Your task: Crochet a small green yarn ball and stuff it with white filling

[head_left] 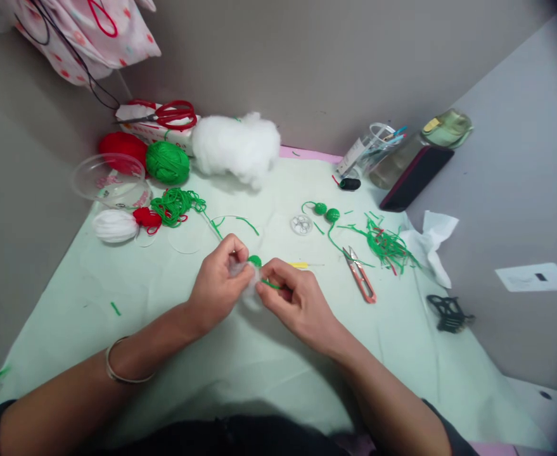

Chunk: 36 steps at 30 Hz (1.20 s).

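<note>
Both hands meet over the middle of the pale green cloth. My left hand [221,282] is closed, its fingers pinching a thin tuft of white stuffing [252,283]. My right hand [297,301] is closed too, with a green yarn strand [272,285] coming out between its thumb and fingers. A small green crocheted piece [255,260] shows between the two hands, partly hidden by fingers and stuffing. Just beyond my right hand lies a yellow-handled hook [299,265]. Farther off are two small green balls [332,215] with yarn tails.
Orange snips [361,276] and green yarn scraps [386,246] lie right. White stuffing [237,149], a green yarn ball [167,163] and red scissors [176,115] stand at the back left. A clear cup [380,142] and a dark phone-like slab [417,178] are back right.
</note>
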Tool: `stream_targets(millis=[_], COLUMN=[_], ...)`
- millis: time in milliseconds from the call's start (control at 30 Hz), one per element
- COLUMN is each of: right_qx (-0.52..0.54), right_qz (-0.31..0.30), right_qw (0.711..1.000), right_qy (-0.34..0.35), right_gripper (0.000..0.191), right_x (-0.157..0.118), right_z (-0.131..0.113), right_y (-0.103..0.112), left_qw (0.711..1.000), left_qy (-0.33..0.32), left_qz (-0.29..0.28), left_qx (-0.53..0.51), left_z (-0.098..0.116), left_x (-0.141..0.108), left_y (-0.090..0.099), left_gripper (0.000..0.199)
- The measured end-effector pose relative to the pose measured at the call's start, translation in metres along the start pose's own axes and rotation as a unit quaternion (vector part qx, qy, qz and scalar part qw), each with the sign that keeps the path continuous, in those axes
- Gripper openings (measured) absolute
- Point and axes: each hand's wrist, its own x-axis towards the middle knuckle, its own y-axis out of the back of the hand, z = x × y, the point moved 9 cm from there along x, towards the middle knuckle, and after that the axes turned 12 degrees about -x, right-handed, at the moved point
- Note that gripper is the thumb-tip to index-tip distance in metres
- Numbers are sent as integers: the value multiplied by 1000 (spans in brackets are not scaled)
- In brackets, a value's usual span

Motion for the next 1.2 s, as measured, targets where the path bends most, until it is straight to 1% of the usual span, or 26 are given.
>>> stream_targets(millis=[67,133,233,300,367,433,533,600,700,833,867,967,1000,1033,1067,1133,1167,1200], right_qx=[49,89,107,108,105,104,102,86,56,58,67,85,81,67,43,-15,-41,-59], right_qz=[7,24,72,92,82,54,19,5,-20,-38,-38,-20,-13,-8,-3,6,12,22], right_qw=[998,994,990,988,989,991,993,995,998,997,997,996,996,997,999,1000,998,997], right_qy=[-33,-56,-59,-58,-60,-64,-64,-53,-36,-28,-28,-33,-29,-21,-8,26,39,44], right_gripper=[24,28,31,31,32,34,35,33,24,11,10,12,12,12,11,11,11,12], right_x=[3,6,8,7,7,6,5,5,4,3,2,1,1,0,-1,-2,-3,-3], right_z=[8,14,18,17,17,17,17,17,14,9,8,6,5,3,0,-6,-8,-9], right_y=[-3,-1,11,19,20,17,13,13,10,6,6,8,8,8,7,3,1,0], left_qw=[999,999,994,985,983,977,956,950,959,983,983,968,966,970,978,993,997,998], left_qy=[-38,-31,47,88,103,125,179,191,173,97,95,134,137,125,99,39,22,18], left_qz=[2,-21,-90,-119,-119,-121,-154,-166,-163,-125,-129,-172,-177,-169,-148,-80,-49,-28], left_qx=[39,35,-49,-89,-99,-122,-176,-183,-156,-91,-90,-125,-129,-123,-109,-71,-59,-57], left_z=[7,9,5,3,1,-5,-16,-19,-16,-1,1,-1,-1,0,2,6,7,6], left_x=[-3,-5,-7,-7,-4,-1,-1,-2,-2,3,4,3,3,4,6,6,4,1], left_y=[0,-4,-13,-17,-15,-14,-19,-22,-23,-15,-14,-17,-18,-16,-13,-6,-4,-3], left_gripper=[19,18,12,19,24,24,25,27,25,23,23,20,18,16,15,21,22,22])
